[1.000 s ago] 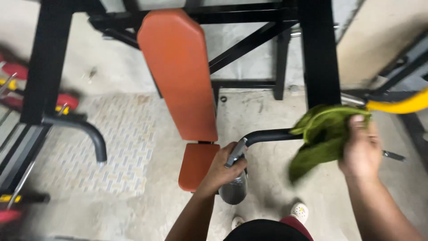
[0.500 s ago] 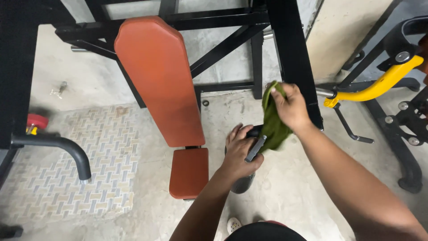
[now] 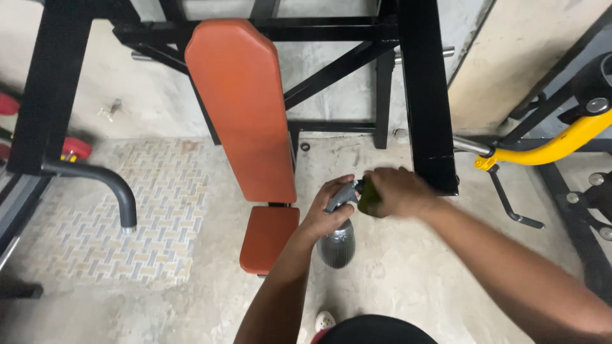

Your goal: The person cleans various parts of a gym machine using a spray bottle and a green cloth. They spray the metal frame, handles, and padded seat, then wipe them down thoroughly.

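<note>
My left hand (image 3: 329, 210) grips a grey spray bottle (image 3: 336, 245) by its trigger head, just right of the orange seat pad. My right hand (image 3: 396, 190) is closed over a bunched green cloth (image 3: 366, 200), held right against the bottle's nozzle. Only a small fold of the cloth shows under the fingers. Both hands meet in front of the orange backrest (image 3: 239, 105) of a black-framed weight bench.
An orange seat pad (image 3: 268, 237) sits below the backrest. Black steel uprights (image 3: 426, 89) stand behind my hands. A curved black handle (image 3: 105, 181) juts out at left over a patterned floor mat (image 3: 95, 229). A yellow-armed machine (image 3: 561, 140) stands at right.
My right hand has come in from the right and balled the cloth up tight against the bottle's nozzle. The left hand has kept its hold on the bottle.
</note>
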